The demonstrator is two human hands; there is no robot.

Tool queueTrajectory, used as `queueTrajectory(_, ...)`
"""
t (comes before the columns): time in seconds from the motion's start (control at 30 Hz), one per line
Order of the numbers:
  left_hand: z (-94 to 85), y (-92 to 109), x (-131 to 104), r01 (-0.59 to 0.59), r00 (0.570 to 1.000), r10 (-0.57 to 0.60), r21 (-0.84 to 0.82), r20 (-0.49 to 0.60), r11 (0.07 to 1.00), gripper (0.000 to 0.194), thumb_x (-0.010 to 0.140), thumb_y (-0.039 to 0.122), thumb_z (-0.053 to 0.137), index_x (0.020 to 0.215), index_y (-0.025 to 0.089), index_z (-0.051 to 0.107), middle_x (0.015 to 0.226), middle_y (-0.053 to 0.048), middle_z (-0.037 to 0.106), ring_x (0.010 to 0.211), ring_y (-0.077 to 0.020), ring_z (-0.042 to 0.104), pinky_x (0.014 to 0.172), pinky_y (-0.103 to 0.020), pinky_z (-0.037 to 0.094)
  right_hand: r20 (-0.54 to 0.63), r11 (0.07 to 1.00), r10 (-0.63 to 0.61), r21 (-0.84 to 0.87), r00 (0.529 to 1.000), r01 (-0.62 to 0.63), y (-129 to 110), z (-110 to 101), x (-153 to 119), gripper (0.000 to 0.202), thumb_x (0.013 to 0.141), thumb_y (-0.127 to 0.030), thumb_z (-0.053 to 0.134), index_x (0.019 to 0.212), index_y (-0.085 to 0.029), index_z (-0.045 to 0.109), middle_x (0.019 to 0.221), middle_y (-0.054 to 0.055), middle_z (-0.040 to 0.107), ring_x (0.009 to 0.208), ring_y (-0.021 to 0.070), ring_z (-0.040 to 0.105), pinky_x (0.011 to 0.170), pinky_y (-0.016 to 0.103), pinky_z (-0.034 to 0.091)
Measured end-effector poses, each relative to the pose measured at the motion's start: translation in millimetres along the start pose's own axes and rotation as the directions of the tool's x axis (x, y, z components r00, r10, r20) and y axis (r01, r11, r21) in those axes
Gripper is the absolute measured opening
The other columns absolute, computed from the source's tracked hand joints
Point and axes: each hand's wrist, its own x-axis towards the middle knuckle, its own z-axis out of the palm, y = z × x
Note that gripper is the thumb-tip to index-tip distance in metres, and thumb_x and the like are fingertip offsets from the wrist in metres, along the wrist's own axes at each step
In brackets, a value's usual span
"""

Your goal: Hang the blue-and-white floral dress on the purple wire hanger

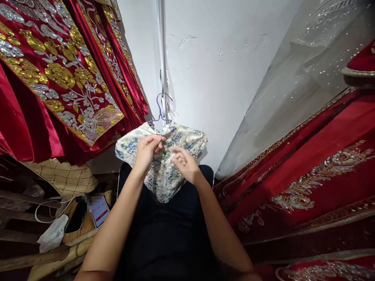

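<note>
A small short-sleeved top [166, 181] with a blue, green and cream floral pattern hangs in front of me on a purple hanger [160, 111]. Its lower part lies over my dark-clad lap. My left hand [149, 150] is pinched closed on the front of the top, just below the neckline. To the right, my right hand [185, 164] is over the chest of the garment. Its fingers are half curled and slightly blurred, with thumb and forefinger looking apart and nothing visible in them.
Red garments with gold and silver embroidery [63, 74] hang at the left. A sheer sparkling cloth [281, 74] and more red embroidered garments [310, 168] fill the right. A metal pole [162, 47] stands by the white wall. Lower left are a lit phone [100, 212], white cable and crumpled tissue [53, 233].
</note>
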Motion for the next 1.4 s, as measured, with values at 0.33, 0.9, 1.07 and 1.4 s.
queueTrajectory(0.33, -7.5, -15.5, 4.2, -0.139, 0.990, 0.141, 0.152, -0.003, 0.979, 0.024, 0.084, 0.038, 0.068, 0.074, 0.016, 0.066, 0.059, 0.003, 0.046, 0.052, -0.0081, 0.035, 0.050, -0.022, 0.026, -0.052, 0.931, -0.277, -0.263, 0.959, 0.255, -50.7, -5.8, 66.3, 0.016, 0.094, -0.033, 0.052, 0.096, -0.021, 0.063, 0.079, 0.000, 0.062, 0.069, 0.0155, 0.053, 0.064, 0.027, 0.040)
queueTrajectory(0.9, -10.4, -80.6, -29.1, 0.145, 0.971, -0.192, 0.295, 0.140, 0.944, 0.025, 0.079, 0.036, 0.067, 0.063, 0.018, 0.062, 0.053, 0.003, 0.045, 0.049, -0.0115, 0.037, 0.051, -0.024, 0.027, -0.326, 0.913, -0.240, 0.244, 0.914, 0.326, -62.8, -7.8, 64.4, 0.019, 0.092, -0.041, 0.058, 0.101, -0.024, 0.056, 0.079, 0.000, 0.051, 0.065, 0.0128, 0.048, 0.056, 0.025, 0.042)
queueTrajectory(1.07, -9.6, -96.8, -53.7, 0.055, 0.995, -0.074, 0.243, 0.068, 0.968, 0.024, 0.085, 0.043, 0.065, 0.084, 0.019, 0.062, 0.080, -0.002, 0.057, 0.071, -0.0154, 0.050, 0.067, -0.026, 0.038, -0.411, 0.904, -0.245, 0.232, 0.878, 0.360, -65.0, -44.2, 31.9, 0.020, 0.093, -0.045, 0.053, 0.095, -0.025, 0.055, 0.073, 0.001, 0.046, 0.066, 0.0165, 0.052, 0.059, 0.030, 0.047)
queueTrajectory(1.4, -40.0, -31.2, 50.5, -0.102, 0.867, 0.413, 0.711, -0.280, 0.695, 0.045, 0.070, 0.023, 0.074, 0.112, 0.024, 0.060, 0.121, -0.009, 0.057, 0.117, -0.0300, 0.047, 0.094, -0.036, 0.036, -0.647, 0.950, -0.294, -0.116, 0.703, 0.291, -36.9, -85.5, -24.7, 0.045, 0.103, -0.034, 0.014, 0.116, -0.025, 0.056, 0.105, 0.012, 0.058, 0.114, 0.0253, 0.060, 0.096, 0.042, 0.054)
